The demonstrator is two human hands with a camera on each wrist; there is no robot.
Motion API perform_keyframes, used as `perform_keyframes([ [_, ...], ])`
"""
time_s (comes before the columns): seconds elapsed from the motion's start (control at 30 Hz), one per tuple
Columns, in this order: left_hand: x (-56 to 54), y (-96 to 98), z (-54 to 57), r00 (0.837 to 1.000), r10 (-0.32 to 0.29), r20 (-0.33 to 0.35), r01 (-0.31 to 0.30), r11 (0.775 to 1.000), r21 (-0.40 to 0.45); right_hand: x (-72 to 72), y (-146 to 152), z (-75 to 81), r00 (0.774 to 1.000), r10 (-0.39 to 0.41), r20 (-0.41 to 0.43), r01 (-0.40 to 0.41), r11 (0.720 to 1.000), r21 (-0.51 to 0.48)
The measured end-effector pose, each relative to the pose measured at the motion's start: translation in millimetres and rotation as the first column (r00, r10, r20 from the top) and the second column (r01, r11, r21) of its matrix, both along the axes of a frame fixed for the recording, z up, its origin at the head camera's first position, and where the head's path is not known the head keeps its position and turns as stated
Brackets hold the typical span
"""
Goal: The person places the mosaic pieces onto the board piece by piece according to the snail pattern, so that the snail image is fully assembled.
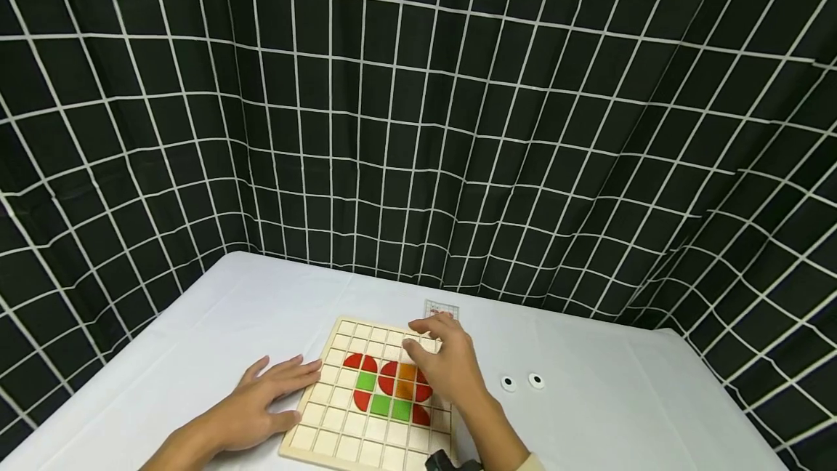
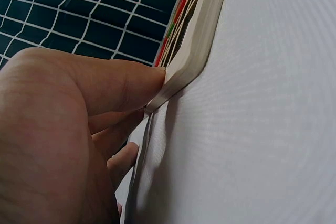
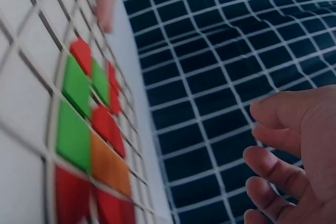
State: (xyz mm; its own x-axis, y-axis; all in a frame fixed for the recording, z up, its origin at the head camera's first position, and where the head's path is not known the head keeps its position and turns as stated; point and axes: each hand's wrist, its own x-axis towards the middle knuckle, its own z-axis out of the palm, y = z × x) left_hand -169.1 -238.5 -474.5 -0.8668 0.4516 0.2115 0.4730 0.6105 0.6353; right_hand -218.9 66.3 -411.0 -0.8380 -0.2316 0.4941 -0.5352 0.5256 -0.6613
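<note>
A square wooden grid board (image 1: 327,442) lies flat on the table. Red quarter-round tiles (image 1: 362,400), green square tiles (image 1: 380,405) and orange tiles (image 1: 406,388) sit in its middle cells. My left hand (image 1: 261,398) rests beside the board with fingers extended, its fingertips at the left edge; in the left wrist view the thumb (image 2: 123,85) meets the board's side near a corner. Above the board's right half is my right hand (image 1: 447,358), thumb and index finger apart. The right wrist view shows its fingers (image 3: 273,169) loosely bent around nothing. It hides some right-hand cells.
Behind the board lies a small card (image 1: 442,307) with a printed grid and red pattern. Two white discs with black dots, a left disc (image 1: 508,384) and a right disc (image 1: 536,381), lie right of the board. Dark checked curtains (image 1: 392,129) surround the white table (image 1: 628,413).
</note>
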Motion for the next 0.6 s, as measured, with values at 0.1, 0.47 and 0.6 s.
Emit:
perform_keyframes([
  [0.1,-0.2,1.3,0.8,1.000,-0.003,0.005,0.003,1.000,-0.007,1.9,18,5.8,0.998,-0.055,-0.021,0.054,0.998,-0.016],
  [0.47,-0.2,1.3,3.8,1.000,-0.011,0.022,0.011,1.000,-0.014,3.1,82,17.2,0.974,-0.223,-0.042,0.222,0.975,-0.027],
  [0.6,-0.1,0.7,4.9,1.000,-0.008,0.009,0.008,1.000,-0.014,1.3,102,15.6,0.968,-0.241,-0.064,0.241,0.971,-0.010],
])
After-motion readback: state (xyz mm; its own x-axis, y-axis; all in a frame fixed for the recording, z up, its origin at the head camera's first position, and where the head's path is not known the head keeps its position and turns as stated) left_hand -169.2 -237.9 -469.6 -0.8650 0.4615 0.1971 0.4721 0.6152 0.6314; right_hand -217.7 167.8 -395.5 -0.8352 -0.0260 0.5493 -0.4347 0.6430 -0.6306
